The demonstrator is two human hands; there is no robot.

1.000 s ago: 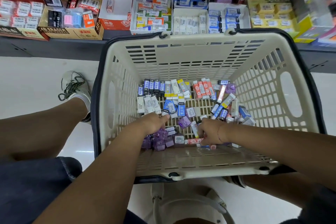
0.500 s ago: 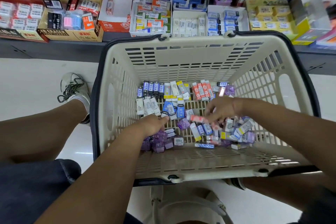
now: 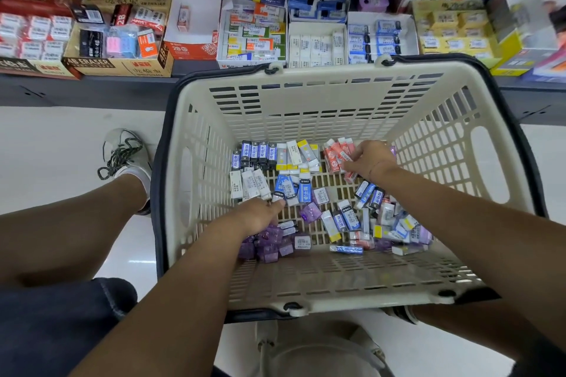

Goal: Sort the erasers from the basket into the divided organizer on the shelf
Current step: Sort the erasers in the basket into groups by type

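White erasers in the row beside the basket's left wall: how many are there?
3. They lie side by side: left one nearest the basket wall, middle one, right one nearest the blue erasers. The left hand may hide others.

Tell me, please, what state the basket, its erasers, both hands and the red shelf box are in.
Basket: upright, erasers scattered over its bottom.
Red erasers: lined up by the far wall.
Purple erasers: heaped near the front left.
Left hand: resting on the purple erasers, grip hidden.
Right hand: fingers curled on the red erasers.
Red box: open, one eraser inside.
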